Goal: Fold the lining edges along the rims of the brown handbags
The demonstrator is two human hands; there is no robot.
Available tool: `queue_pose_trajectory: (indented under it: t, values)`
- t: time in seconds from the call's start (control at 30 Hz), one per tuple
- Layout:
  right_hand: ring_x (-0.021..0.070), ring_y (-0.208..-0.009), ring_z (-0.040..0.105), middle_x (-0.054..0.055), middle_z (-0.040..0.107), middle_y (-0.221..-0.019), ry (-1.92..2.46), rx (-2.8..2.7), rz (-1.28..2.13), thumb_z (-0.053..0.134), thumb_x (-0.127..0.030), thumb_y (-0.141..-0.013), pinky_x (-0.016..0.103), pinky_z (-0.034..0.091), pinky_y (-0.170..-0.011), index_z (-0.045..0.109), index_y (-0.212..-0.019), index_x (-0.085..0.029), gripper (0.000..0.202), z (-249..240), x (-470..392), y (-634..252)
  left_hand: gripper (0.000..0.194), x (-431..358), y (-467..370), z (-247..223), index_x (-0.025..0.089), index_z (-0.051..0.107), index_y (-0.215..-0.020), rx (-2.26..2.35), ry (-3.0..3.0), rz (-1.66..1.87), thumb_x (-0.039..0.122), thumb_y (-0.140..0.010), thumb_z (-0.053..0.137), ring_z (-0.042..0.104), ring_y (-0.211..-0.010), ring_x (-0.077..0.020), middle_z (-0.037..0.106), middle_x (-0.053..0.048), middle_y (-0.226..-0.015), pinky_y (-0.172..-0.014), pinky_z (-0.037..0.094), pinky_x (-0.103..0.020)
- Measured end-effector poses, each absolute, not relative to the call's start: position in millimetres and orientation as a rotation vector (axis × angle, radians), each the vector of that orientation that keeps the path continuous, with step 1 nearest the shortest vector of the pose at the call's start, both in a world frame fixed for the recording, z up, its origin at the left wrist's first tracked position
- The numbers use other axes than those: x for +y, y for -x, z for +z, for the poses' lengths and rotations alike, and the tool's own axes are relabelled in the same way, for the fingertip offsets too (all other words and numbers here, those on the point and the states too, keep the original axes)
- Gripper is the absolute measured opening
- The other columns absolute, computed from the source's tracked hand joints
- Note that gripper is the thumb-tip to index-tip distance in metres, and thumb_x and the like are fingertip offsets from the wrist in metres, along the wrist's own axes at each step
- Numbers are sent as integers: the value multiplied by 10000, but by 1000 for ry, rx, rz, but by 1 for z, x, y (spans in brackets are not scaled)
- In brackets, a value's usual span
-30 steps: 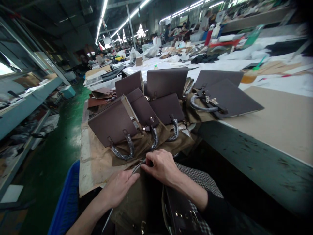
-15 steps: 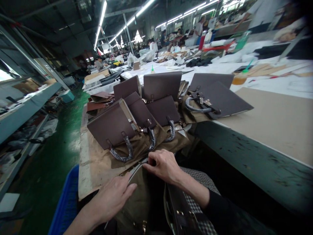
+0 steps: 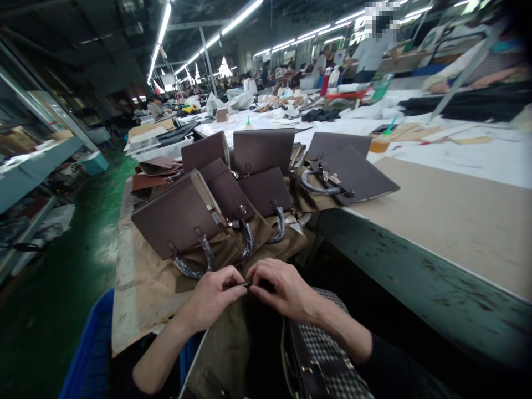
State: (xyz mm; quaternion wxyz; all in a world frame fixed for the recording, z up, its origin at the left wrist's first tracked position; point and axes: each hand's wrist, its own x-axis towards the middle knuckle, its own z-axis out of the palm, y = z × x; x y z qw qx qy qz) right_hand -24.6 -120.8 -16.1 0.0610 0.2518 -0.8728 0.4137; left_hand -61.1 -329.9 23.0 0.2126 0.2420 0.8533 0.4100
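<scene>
In my lap lies an unfinished handbag with olive-brown lining cloth [image 3: 230, 346] hanging open. A dark brown strap with gold-coloured hardware [image 3: 310, 363] lies at its right side, by black-and-white checked cloth [image 3: 338, 343]. My left hand [image 3: 216, 293] pinches the bag's upper edge between thumb and fingers. Close beside it, my right hand [image 3: 285, 285] is closed on the same edge, fingertips nearly touching the left ones. The gripped bit is mostly hidden by the fingers. Just beyond the hands, a dark brown bag [image 3: 174, 213] rests with a plastic-wrapped handle [image 3: 185, 269].
Several more brown bags [image 3: 264, 149] stand and lean on the paper-covered table [image 3: 137, 310]. A blue crate [image 3: 89, 343] is below at left. To the right is a bench with a beige board [image 3: 457, 216] and a bottle of amber liquid [image 3: 379, 143]. Co-workers are farther back.
My left hand has moved up and right along the bag's edge, from lying flat to pinching beside my right hand. The view has turned slightly right.
</scene>
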Motion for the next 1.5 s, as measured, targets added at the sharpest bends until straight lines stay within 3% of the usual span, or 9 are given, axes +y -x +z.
queue_pose_trajectory:
  t: [0.13,0.3,0.53,1.0,1.23,1.5]
  values:
    - [169,-996,578,30,640,-1093,-766,-2508,1417,646,-165,-835,313,441,-864,520,-785,-208,142,-18,-122,22,151,-333,59,21,187,627,-854,2392,-665,1130,330,-870,581,512,-709,-133,583,40,-726,-662,369,-252]
    - [162,-1058,556,20,619,-1125,-712,-2531,1452,654,-120,-819,314,438,-913,549,-850,-215,144,-19,-115,17,157,-331,61,22,200,655,-922,2394,-683,1089,327,-879,572,517,-723,-137,588,38,-744,-681,379,-256]
    - [159,-1008,571,15,637,-1067,-466,-2494,1509,635,-157,-856,317,442,-893,585,-851,-217,78,-22,-111,7,257,-325,63,29,259,681,-1132,2273,-790,1095,276,-911,551,613,-949,-163,705,24,-1017,-834,415,-257]
    - [168,-881,615,12,668,-940,-252,-2422,1530,680,-137,-800,319,461,-793,584,-747,-204,129,-35,-118,11,255,-325,63,25,292,683,-1148,2320,-829,1062,285,-926,558,615,-939,-137,694,52,-988,-830,414,-234]
    - [167,-884,621,17,671,-949,-269,-2443,1503,701,-153,-806,315,471,-791,584,-743,-196,140,-31,-116,10,206,-328,62,22,301,693,-1081,2338,-820,1066,303,-923,561,616,-960,-135,693,66,-1011,-839,414,-226]
    - [179,-974,601,12,662,-1046,-402,-2566,1426,712,-110,-768,330,464,-852,584,-806,-204,163,-21,-106,6,259,-333,60,23,304,672,-1159,2333,-779,1076,325,-932,549,614,-960,-142,690,59,-1017,-845,420,-238]
